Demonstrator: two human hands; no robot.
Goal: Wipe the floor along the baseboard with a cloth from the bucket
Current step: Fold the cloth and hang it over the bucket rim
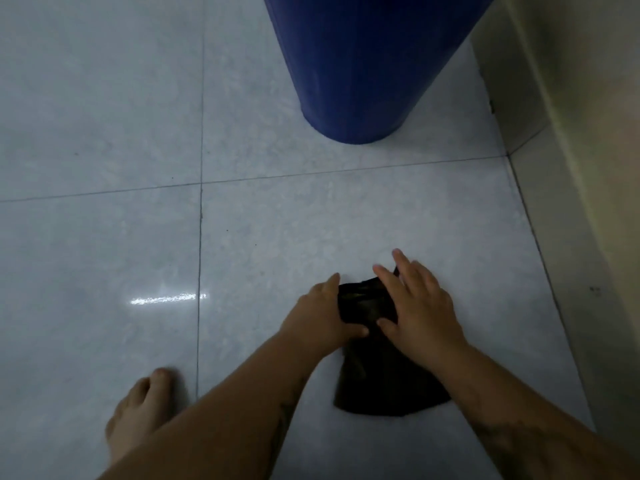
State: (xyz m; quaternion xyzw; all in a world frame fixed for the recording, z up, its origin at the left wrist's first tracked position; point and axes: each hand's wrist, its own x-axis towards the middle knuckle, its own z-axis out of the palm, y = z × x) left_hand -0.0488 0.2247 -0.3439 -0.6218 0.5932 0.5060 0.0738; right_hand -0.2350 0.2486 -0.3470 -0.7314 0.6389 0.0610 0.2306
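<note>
Grip: both hands, left hand [320, 315] and right hand [417, 306], pressing dark cloth [377, 372] flat on floor [104, 133].

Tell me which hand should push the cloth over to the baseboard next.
Right, probably. The right hand lies flat on top of the dark cloth, on the side nearer the baseboard. The left hand only touches its far edge.

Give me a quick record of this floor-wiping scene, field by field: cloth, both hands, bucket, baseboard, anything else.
cloth: dark cloth, lying flat on the tiled floor
left hand: resting on the cloth's left edge
right hand: spread flat, pressing on the cloth
bucket: blue bucket, upright, beyond the cloth
baseboard: right of the cloth, not touching it
other: bare foot at lower left
</note>
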